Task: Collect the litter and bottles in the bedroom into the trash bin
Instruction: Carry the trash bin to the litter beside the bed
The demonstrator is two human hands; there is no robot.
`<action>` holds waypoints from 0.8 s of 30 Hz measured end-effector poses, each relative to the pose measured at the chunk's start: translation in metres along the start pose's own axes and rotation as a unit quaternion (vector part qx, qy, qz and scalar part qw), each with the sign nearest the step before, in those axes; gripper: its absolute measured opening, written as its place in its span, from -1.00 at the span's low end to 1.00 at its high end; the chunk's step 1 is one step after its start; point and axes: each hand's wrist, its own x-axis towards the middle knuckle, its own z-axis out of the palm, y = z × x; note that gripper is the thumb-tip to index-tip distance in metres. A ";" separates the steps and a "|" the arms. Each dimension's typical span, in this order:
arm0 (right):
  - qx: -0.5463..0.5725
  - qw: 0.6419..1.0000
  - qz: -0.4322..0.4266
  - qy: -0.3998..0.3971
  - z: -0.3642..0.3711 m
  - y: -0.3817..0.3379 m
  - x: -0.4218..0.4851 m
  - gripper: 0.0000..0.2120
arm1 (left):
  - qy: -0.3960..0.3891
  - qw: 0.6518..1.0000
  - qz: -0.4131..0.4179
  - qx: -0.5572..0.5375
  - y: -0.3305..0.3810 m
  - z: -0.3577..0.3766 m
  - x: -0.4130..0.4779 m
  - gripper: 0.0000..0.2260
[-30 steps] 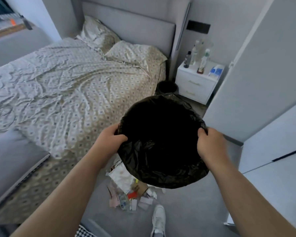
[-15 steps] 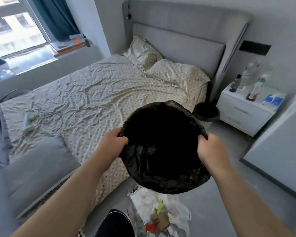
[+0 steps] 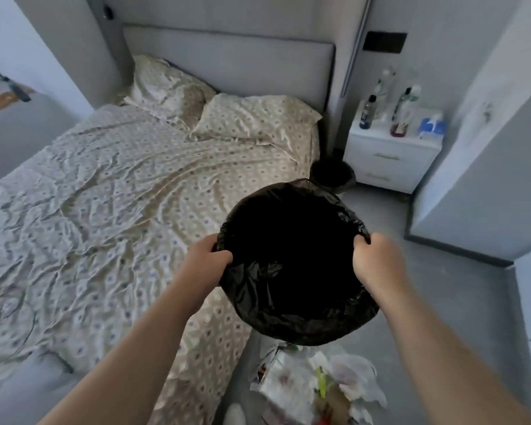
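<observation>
Both hands are on the trash bin [image 3: 292, 323], held up off the floor in the middle of the view with its mouth tipped toward the camera. It is lined with a crinkled black bag, and the inside is too dark to make out. The left hand [image 3: 207, 263] grips the rim at the bin's 9 o'clock, thumb hooked over the edge and fingers behind it. The right hand [image 3: 377, 265] clamps the rim at 3 o'clock, pinching a fold of the liner.

Straight below the bin, at 6 o'clock, the litter [image 3: 313, 384] lies heaped on the grey floor [image 3: 457, 302]: white plastic, paper, a flash of green and red. A white shoe toe [image 3: 235, 414] shows just beside it at the pile's 9 o'clock.

At 1 o'clock from the bin stands a white nightstand [image 3: 390, 157] carrying the bottles [image 3: 367, 113] in a cluster, with a blue pack [image 3: 431, 127] next to them. A small dark bin [image 3: 333, 176] sits on the floor between nightstand and bed [image 3: 120, 210]. The bed fills everything from 8 to 11 o'clock, sheet rumpled, two pillows [image 3: 255, 118] against the grey headboard.
</observation>
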 end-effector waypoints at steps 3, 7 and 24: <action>-0.005 0.999 0.035 0.024 0.031 0.002 0.000 -0.67 | -0.024 1.000 -0.005 0.013 -0.022 -0.010 0.039 -0.73; 0.009 0.997 0.057 0.041 0.060 0.036 0.006 -0.61 | -0.052 0.998 -0.021 0.017 -0.071 0.013 0.077 -0.71; 0.031 0.983 0.092 0.158 0.262 0.414 0.160 -0.56 | -0.067 0.996 0.043 0.042 -0.361 0.320 0.260 -0.91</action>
